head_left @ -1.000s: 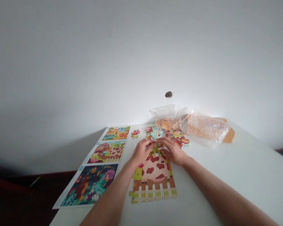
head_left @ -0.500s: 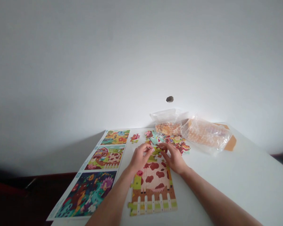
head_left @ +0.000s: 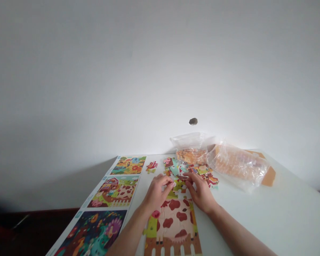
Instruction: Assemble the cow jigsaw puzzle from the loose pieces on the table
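Note:
A partly joined jigsaw puzzle (head_left: 173,224) lies on the table, showing a spotted cow above a white fence. Over its far end, my left hand (head_left: 158,192) pinches a puzzle piece between thumb and index finger, mostly hidden by the fingertips. Opposite it, my right hand (head_left: 201,192) has thumb and index finger curved around a dark-edged puzzle piece (head_left: 186,177). Between both hands sits a green puzzle piece (head_left: 179,185), just beyond the cow's back. Loose puzzle pieces (head_left: 202,170) are heaped past my fingers.
A printed sheet with three pictures (head_left: 114,192) lies along the left side. Two clear plastic bags, one small (head_left: 192,155) and one larger (head_left: 238,165), hold more pieces at the back. Brown cardboard (head_left: 269,177) sticks out behind. A red barn piece (head_left: 152,166) lies apart.
The camera view has tilted up, so everything sits lower in the picture. My hands stay over the puzzle's far end, and the fingers of both have shifted slightly.

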`<state>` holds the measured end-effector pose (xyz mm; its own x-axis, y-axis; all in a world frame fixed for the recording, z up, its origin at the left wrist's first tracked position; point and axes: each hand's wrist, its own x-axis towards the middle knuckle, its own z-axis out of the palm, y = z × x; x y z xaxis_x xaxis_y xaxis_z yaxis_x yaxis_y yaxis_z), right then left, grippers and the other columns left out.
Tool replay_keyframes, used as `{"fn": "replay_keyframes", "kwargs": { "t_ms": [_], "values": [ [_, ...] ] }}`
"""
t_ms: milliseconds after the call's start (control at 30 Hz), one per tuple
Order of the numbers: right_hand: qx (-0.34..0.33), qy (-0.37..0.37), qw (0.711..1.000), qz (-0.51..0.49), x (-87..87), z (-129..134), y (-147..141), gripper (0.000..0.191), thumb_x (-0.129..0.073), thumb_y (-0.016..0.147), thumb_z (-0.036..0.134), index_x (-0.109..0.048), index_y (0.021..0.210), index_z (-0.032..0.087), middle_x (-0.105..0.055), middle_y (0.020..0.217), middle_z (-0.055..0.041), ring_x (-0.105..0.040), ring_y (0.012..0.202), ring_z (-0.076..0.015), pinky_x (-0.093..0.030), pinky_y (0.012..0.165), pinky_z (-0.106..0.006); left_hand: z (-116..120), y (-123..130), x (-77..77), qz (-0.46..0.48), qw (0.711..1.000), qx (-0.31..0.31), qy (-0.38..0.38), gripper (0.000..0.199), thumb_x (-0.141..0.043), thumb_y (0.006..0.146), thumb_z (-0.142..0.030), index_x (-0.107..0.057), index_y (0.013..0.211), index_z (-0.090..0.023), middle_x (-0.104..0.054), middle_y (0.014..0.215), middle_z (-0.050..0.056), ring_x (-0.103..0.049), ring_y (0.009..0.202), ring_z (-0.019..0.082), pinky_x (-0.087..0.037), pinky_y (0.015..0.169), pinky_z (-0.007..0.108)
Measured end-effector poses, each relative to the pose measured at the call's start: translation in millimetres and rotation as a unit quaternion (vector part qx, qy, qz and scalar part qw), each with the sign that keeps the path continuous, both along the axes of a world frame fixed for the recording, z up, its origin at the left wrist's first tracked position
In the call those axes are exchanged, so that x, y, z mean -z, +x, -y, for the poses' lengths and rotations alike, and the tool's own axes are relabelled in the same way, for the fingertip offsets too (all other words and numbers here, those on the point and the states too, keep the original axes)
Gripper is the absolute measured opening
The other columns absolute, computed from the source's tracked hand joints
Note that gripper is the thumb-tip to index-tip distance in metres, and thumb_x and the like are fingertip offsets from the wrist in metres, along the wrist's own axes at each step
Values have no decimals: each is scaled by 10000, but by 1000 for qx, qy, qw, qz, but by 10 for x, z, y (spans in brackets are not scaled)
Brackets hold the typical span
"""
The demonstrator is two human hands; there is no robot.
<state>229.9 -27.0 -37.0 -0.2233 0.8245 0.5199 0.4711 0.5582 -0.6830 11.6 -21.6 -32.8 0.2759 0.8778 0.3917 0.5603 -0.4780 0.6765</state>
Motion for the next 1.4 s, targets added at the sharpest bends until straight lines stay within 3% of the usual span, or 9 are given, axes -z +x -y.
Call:
{"fn": "replay_keyframes", "kwargs": {
  "t_ms": [433,567,733,900,1067,1267,1400],
  "values": [
    [-8,-4,997,82,-46,4,18,280,-529,910,180,-634,1165,228,-687,947,-47,-602,898,-222,-451,842,-363,-36,0,61,44,999,6,-30,156,-575,912,-305,-673,878,-188,-697,862,48,-693,791,173,-549,792,283],
    [-2,-10,998,67,-34,-4,26,250,-550,895,186,-665,1113,231,-697,946,-40,-612,874,-206,-458,823,-333,-26,-7,26,-24,999,3,25,174,-532,911,-204,-698,961,-217,-707,915,43,-650,918,204,-507,866,332],
    [22,-25,996,88,-11,-29,59,315,-516,859,138,-692,1106,224,-707,947,-56,-626,869,-210,-464,798,-322,-30,-29,70,-124,991,5,46,458,-495,813,-8,-693,1148,-250,-677,1107,54,-568,1059,235,-428,942,386],
    [28,-30,995,87,-48,4,60,317,-510,828,127,-730,1041,208,-717,884,-49,-630,805,-202,-466,759,-311,-2,-16,56,-154,987,28,34,406,-460,861,-39,-743,1058,-252,-674,999,60,-574,983,228,-407,899,378],
    [24,-29,995,91,-61,30,42,222,-558,830,185,-755,930,212,-711,784,-33,-618,750,-195,-459,734,-307,13,-9,22,-127,991,43,30,339,-486,842,-53,-753,957,-228,-680,944,69,-586,950,232,-404,894,382],
    [10,-14,993,119,-59,23,39,191,-578,830,180,-756,885,222,-715,797,-30,-620,792,-197,-445,789,-320,31,-9,4,-137,989,53,24,329,-482,785,-21,-726,883,-219,-690,940,59,-595,952,238,-391,882,376],
    [3,-14,988,155,-79,44,35,150,-600,822,181,-746,812,215,-682,735,-28,-609,782,-196,-431,802,-326,47,-4,-15,-143,989,34,12,389,-500,708,-3,-683,979,-212,-689,890,45,-598,908,238,-390,870,373]
  ]
}}
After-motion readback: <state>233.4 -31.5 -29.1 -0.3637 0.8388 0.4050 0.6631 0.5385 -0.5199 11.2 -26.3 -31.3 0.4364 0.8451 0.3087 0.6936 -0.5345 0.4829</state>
